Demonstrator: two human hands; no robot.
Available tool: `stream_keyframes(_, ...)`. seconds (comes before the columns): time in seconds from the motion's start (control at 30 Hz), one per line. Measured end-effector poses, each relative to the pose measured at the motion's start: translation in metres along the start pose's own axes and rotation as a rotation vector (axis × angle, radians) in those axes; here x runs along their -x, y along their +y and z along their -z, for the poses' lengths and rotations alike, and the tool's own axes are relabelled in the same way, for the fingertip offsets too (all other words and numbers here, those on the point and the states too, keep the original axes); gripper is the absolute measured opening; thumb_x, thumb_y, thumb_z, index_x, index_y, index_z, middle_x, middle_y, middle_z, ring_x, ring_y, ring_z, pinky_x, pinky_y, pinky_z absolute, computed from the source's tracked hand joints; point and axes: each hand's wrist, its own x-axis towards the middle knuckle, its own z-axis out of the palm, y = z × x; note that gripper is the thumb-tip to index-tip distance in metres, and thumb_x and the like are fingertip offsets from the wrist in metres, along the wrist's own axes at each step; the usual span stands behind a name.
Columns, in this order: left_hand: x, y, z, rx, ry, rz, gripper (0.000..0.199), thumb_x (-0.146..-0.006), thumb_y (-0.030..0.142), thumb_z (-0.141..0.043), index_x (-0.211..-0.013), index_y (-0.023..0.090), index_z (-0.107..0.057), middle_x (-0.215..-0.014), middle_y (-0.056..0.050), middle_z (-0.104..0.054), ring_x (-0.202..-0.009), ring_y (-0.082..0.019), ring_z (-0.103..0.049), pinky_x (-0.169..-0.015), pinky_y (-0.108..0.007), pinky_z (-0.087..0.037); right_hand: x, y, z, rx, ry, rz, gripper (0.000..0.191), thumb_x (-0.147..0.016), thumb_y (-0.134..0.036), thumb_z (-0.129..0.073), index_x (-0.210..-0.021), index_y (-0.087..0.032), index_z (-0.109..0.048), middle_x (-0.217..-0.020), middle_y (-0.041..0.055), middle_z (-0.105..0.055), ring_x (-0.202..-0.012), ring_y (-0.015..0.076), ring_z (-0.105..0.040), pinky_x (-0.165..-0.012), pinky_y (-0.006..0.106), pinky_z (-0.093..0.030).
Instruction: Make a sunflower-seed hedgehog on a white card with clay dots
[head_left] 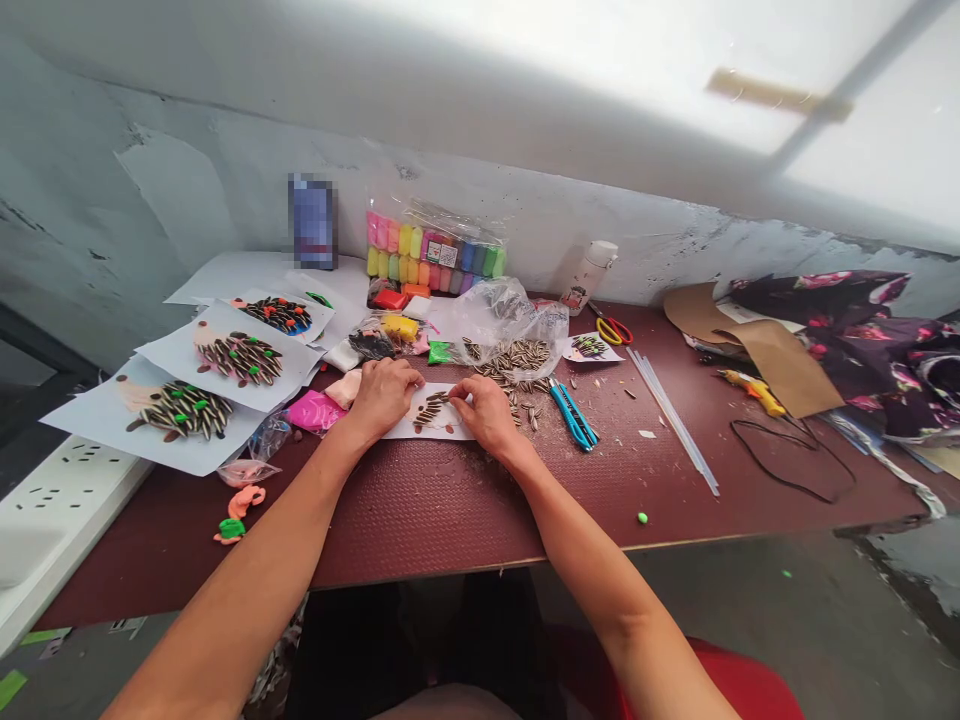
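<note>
Paper card (454, 428): striped sunflower seeds (430, 411) slanted, between hands (384, 398) (484, 414).

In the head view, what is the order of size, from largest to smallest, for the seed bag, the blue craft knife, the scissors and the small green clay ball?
1. Plastic bag of sunflower seeds
2. Blue craft knife and scissors: similar, and the knife lies nearer the camera, so unranked
3. Green clay ball

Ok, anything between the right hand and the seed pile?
Nothing solid. The right hand rests at the edge of the paper, and only a few loose seeds lie near the seed pile.
</note>
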Motion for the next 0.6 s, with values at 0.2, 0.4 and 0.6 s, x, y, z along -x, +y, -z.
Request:
stream_keyframes(0.2,0.0,0.0011,0.0011,-0.008,0.004,-0.001,0.029,-0.09,0.016,-0.052,-0.093,0.023,-0.08,-0.097,-0.01,-0.074,-0.1,-0.029,-0.062,-0.089,-0.043,-0.04,0.0004,-0.0027,0.0005,0.016,-0.009,-0.007,0.01,-0.088,-0.012,-0.067,-0.086,-0.02,-0.072,-0.089,0.0034,-0.066,-0.09,0.0178,-0.058,-0.085,0.03,-0.042)
stream_keyframes(0.4,-0.0009,0.0,0.0009,-0.001,-0.008,0.002,0.03,-0.09,0.016,-0.051,-0.093,0.023,-0.081,-0.098,-0.01,-0.075,-0.101,-0.029,-0.063,-0.088,-0.043,-0.04,0.0001,-0.0039,0.0,0.014,-0.011,-0.013,0.01,-0.088,-0.011,-0.067,-0.085,-0.019,-0.072,-0.089,0.0033,-0.067,-0.09,0.0174,-0.057,-0.085,0.029,-0.042)
stream_keyframes(0.6,-0.0013,-0.0011,0.0002,0.005,-0.002,-0.002,0.03,-0.089,0.017,-0.051,-0.092,0.024,-0.081,-0.097,-0.009,-0.075,-0.099,-0.029,-0.063,-0.088,-0.043,-0.042,-0.0001,-0.0054,0.001,0.013,-0.026,-0.017,0.011,-0.088,-0.01,-0.067,-0.085,-0.019,-0.072,-0.09,0.0038,-0.067,-0.091,0.0182,-0.057,-0.086,0.029,-0.041)
